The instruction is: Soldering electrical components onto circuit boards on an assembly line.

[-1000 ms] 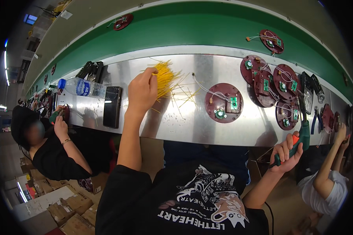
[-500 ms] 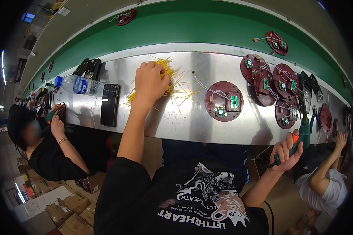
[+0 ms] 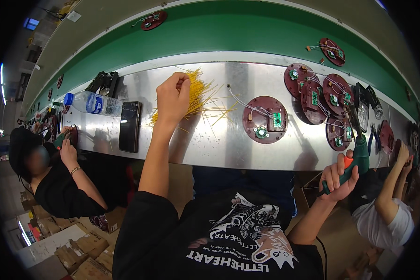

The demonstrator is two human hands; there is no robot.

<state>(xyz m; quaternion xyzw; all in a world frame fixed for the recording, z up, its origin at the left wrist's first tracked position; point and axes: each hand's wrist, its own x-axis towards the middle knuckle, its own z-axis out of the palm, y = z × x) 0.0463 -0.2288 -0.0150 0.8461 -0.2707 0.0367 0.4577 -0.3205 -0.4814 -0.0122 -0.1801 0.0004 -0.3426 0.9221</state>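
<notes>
My left hand (image 3: 171,100) is over the left side of a loose heap of thin yellow wires (image 3: 198,95). Its fingers are curled into a pinch; what they hold, if anything, is hidden. In my right hand (image 3: 338,179) is a green pistol-grip tool (image 3: 360,154) with an orange trigger and a long narrow nose pointing up over the bench's front edge. Between the hands lies a round dark-red disc (image 3: 253,126) carrying a green circuit board, a small round green-and-white part and white leads, one stretching up left toward the wires.
Several similar discs (image 3: 312,100) overlap at the right, with pliers (image 3: 371,139) beyond. A black phone (image 3: 129,127) and water bottle (image 3: 91,102) lie at the left. More discs (image 3: 332,51) rest on the green strip behind. Co-workers sit left (image 3: 56,182) and right (image 3: 387,217).
My left hand has drawn slightly left off the middle of the wire heap, uncovering more of it. My right hand and the green tool have shifted slightly.
</notes>
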